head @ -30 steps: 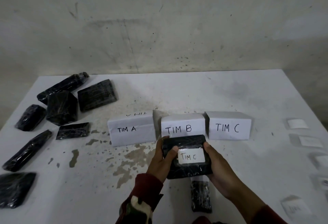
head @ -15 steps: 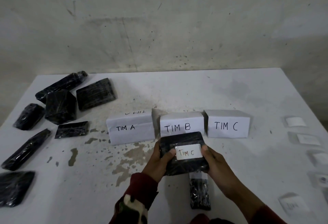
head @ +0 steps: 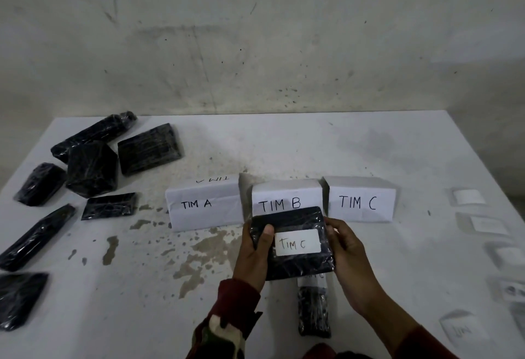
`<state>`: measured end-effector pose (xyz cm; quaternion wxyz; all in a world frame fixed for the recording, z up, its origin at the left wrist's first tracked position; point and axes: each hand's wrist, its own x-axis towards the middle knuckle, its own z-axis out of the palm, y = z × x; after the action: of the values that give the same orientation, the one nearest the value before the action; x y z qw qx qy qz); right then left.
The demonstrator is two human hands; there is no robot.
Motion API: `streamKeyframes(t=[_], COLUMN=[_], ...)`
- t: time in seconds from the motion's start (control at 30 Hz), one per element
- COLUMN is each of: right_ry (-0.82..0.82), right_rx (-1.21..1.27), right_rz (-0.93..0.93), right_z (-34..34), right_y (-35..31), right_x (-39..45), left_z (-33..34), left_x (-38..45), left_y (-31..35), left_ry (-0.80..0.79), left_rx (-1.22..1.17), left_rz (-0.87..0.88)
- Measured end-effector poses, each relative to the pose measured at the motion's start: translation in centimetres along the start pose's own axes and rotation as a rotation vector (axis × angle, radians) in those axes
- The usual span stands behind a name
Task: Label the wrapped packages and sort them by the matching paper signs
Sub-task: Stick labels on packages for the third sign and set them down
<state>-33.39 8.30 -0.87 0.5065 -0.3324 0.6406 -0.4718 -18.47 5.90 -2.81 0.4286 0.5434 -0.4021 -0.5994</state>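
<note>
So we've got both hands on one black wrapped package [head: 295, 245], held up just in front of the TIM B sign [head: 287, 202]. Our left hand [head: 254, 256] grips its left edge with the thumb curled over the top face, and our right hand [head: 348, 256] has its fingers wrapped round the right edge. The white label [head: 297, 242] on it reads TIM C and sits between our two thumbs.

Just past the right hand is the TIM C sign [head: 360, 202]; past the left hand is the TIM A sign [head: 203, 205]. Right below our hands, another wrapped package [head: 314, 311] lies on the white table [head: 284, 145], its label mostly hidden. Way off to the left is the pile of unlabeled packages [head: 93, 168], and off to the right a row of spare labels [head: 483, 225], too blurry to read.
</note>
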Motion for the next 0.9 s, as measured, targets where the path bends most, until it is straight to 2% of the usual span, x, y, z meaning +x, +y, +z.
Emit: streamKeyframes(t=[0.17, 0.3, 0.43, 0.57, 0.7, 0.9], right_ry=[-0.095, -0.132, -0.09, -0.08, -0.199, -0.126], right_rx=[0.023, -0.021, -0.047, -0.138, -0.106, -0.256], right_rz=[0.109, 0.053, -0.016, -0.032, 0.016, -0.047], right_z=[-0.3, -0.9, -1.2, -1.6, -1.3, -0.8], right_y=[-0.4, -0.2, -0.1, -0.1, -0.2, 1.3], right_x=[0.2, 0.5, 0.8, 1.2, 0.4, -0.2], left_z=[0.7, 1.3, 1.4, 1.2, 1.1, 1.0], left_x=[-0.2, -0.2, -0.2, -0.3, -0.2, -0.5], left_y=[-0.3, 0.0, 0.2, -0.4, -0.4, -0.6], left_ry=[-0.033, -0.071, -0.098, -0.065, -0.006, -0.052], left_rx=[0.011, -0.089, -0.116, -0.071, -0.001, 0.078], left_rz=[-0.005, -0.021, -0.025, -0.05, -0.03, 0.002])
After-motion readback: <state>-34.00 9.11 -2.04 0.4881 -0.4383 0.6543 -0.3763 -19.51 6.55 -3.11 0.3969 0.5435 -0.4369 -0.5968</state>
